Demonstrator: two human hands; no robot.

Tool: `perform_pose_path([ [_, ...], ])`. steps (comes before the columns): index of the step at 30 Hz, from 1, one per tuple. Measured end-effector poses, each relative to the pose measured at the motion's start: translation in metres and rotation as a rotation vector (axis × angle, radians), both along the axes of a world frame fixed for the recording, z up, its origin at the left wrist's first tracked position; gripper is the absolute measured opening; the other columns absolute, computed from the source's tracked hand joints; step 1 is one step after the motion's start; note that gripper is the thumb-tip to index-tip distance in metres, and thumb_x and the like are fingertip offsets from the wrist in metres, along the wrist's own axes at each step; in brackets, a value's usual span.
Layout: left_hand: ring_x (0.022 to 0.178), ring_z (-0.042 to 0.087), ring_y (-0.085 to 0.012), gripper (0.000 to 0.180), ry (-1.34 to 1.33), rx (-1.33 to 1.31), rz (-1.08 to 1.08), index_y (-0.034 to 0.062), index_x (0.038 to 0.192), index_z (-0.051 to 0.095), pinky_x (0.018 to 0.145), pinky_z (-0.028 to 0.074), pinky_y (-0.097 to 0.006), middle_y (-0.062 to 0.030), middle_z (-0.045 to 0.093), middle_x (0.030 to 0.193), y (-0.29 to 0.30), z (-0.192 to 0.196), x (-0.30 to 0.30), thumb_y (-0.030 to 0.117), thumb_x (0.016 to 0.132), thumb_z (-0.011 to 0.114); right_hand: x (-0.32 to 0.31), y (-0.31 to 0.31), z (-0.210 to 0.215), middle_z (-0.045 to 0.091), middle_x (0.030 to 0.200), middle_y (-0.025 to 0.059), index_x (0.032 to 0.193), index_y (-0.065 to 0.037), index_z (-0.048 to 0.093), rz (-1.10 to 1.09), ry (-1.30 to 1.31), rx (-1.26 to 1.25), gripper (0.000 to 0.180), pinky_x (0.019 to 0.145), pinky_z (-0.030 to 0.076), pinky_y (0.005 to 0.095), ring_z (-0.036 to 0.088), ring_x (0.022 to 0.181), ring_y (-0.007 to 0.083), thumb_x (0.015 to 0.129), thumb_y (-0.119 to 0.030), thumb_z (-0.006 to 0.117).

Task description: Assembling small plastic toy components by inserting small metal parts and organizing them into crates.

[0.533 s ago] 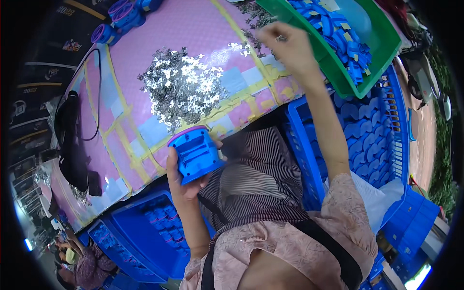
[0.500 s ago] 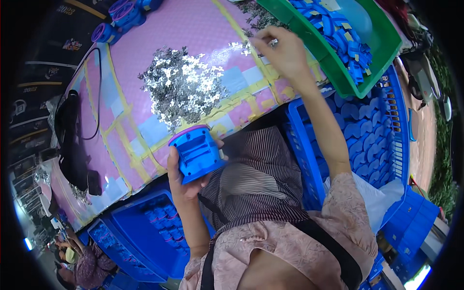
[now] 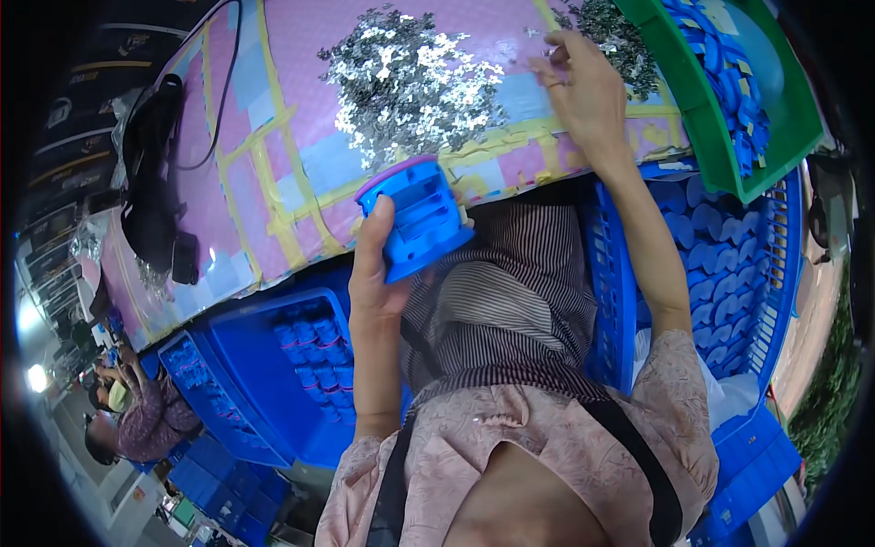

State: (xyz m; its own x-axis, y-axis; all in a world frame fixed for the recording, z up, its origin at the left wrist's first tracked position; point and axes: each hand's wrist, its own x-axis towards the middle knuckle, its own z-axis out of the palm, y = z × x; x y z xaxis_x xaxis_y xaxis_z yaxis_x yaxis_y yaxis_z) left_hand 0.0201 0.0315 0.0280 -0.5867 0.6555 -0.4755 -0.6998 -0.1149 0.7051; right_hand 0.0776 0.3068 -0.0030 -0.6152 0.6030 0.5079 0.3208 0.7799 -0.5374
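Note:
My left hand (image 3: 378,264) grips a blue plastic housing (image 3: 424,223) with a pinkish-purple rim, holding it tilted at the table's near edge. Slots and small holes show on its side. Just beyond it, a large heap of small shiny metal pieces (image 3: 410,87) is spread on the table. My right hand (image 3: 588,100) is over the table, between this heap and a smaller heap of dark metal pieces (image 3: 615,41). Its fingers are bent, with thumb and forefinger apart, and I see nothing between them.
A green bin (image 3: 720,137) with blue strap-like parts stands at the right. Below it, a blue crate (image 3: 611,273) holds rounded blue parts. Left of my legs is a blue tub (image 3: 273,365) of similar housings. A black bundle (image 3: 150,201) and cable lie on the table's left.
The whole view has shifted, so the table sits higher and further right. My right hand has drawn back slightly from the smaller heap, its fingers spreading. My left hand still holds the blue housing.

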Motion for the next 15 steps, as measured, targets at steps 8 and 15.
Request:
perform_pose_path([
  [8,0.093,0.07,-0.0379,0.075,0.023,-0.022,0.032,-0.0042,0.135,0.045,0.04,0.048,-0.024,-0.0253,0.064,0.116,-0.003,0.003,0.001,0.057,0.092,0.054,-0.003,-0.014,0.011,0.065,0.086,0.0032,0.096,-0.006,0.07,0.212,-0.044,-0.227,0.01,0.063,0.049,0.0259,0.064,0.073,0.0127,0.087,-0.01,0.069],
  [15,0.089,0.071,-0.0225,0.067,0.03,-0.005,0.002,-0.0037,0.13,0.051,0.067,0.059,-0.031,-0.0164,0.068,0.106,-0.015,0.006,-0.004,0.048,0.089,0.063,0.023,-0.111,0.049,0.065,0.085,0.003,0.098,0.0,0.071,0.652,0.041,-0.966,0.014,0.063,0.047,0.0194,0.06,0.074,0.0067,0.084,0.002,0.07],
])
